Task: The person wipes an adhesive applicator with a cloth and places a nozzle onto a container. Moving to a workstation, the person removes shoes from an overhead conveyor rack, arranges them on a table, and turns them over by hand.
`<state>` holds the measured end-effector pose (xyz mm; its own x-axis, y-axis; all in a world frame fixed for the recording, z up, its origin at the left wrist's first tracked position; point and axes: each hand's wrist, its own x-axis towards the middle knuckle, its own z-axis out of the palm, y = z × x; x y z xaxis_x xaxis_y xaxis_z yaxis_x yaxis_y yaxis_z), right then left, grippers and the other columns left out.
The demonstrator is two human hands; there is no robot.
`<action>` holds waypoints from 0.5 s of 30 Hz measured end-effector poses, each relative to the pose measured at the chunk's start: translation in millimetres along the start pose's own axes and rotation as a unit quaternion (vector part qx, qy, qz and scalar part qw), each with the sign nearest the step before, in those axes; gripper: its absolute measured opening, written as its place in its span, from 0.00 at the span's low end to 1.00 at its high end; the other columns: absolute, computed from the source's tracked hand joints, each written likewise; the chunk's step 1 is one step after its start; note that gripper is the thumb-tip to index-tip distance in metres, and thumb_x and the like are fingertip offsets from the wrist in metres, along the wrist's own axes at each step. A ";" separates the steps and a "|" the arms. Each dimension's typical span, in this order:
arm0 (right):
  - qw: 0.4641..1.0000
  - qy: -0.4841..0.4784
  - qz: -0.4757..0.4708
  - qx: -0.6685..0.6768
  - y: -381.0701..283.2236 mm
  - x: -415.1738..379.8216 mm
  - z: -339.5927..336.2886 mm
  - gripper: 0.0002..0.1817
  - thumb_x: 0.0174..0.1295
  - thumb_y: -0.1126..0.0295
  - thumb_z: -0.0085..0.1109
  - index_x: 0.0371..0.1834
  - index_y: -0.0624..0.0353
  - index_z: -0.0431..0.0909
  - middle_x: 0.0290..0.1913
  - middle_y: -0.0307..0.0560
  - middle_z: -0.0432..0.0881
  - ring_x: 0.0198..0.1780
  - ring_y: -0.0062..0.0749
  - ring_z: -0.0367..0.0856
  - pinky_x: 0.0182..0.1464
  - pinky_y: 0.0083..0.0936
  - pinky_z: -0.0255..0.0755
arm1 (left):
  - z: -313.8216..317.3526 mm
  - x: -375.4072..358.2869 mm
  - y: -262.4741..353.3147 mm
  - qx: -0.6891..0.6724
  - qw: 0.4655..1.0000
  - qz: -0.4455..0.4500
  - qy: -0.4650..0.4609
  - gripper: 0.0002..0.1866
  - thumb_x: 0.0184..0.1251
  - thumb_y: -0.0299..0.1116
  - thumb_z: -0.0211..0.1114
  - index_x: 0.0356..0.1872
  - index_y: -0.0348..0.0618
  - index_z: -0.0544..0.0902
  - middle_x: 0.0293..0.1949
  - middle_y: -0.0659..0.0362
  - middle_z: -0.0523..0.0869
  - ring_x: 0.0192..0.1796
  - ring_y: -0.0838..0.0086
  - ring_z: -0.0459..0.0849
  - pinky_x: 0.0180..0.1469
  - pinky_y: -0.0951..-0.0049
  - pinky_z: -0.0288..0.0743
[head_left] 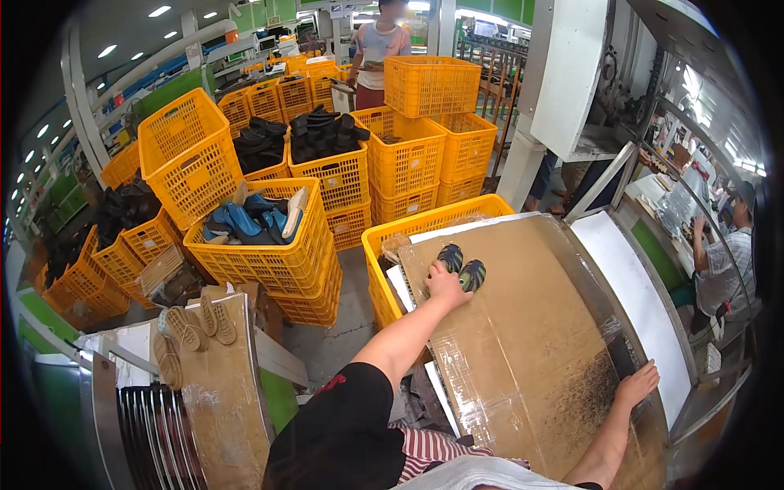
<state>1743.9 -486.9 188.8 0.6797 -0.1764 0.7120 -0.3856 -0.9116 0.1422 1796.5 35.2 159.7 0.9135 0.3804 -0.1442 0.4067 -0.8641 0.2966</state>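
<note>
My left hand [446, 287] reaches to the far part of a cardboard-covered worktop [506, 343]. Its fingers are closed on the near ends of a pair of dark shoe soles [472, 274] with green-yellow markings. The soles lie side by side, and my hand covers part of them. On the worktop's right side, my right hand [637, 385] rests with fingers stretched out and nothing in it. Clear tape covers parts of the cardboard, and a dark smudge [576, 400] spreads near my right hand.
Behind the worktop stands a yellow crate [380, 237]. Stacked crates [269, 269] at left hold blue shoe parts [245, 219]; others hold black pieces [322, 139]. Tan soles [186, 328] lie on a cardboard-topped surface at lower left. One person [380, 49] stands behind the crates; another [735, 261] is at right.
</note>
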 end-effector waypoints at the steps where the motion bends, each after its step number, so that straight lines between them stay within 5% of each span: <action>1: 1.000 0.000 0.000 0.000 0.0 0.7 0.4 0.26 0.52 0.82 0.49 0.58 0.66 0.64 0.49 0.54 0.70 0.55 0.49 0.68 0.67 0.41 0.55 | -0.1 0.2 0.3 0.000 1.000 0.000 0.000 0.38 0.45 0.61 0.67 0.55 0.46 0.79 0.67 0.43 0.53 0.65 0.52 0.55 0.61 0.50 0.61; 15: 0.999 -0.038 0.031 -0.019 2.4 7.4 19.6 0.34 0.49 0.81 0.53 0.64 0.65 0.59 0.54 0.55 0.68 0.60 0.46 0.66 0.72 0.40 0.49 | -0.6 -0.1 1.2 -0.005 1.000 -0.003 0.004 0.37 0.46 0.61 0.68 0.54 0.46 0.80 0.66 0.43 0.54 0.66 0.52 0.55 0.61 0.50 0.61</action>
<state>1760.2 -497.7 181.0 0.6988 -0.2615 0.6658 -0.4511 -0.8835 0.1264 1796.9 34.3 160.7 0.9109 0.3887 -0.1388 0.4127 -0.8583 0.3049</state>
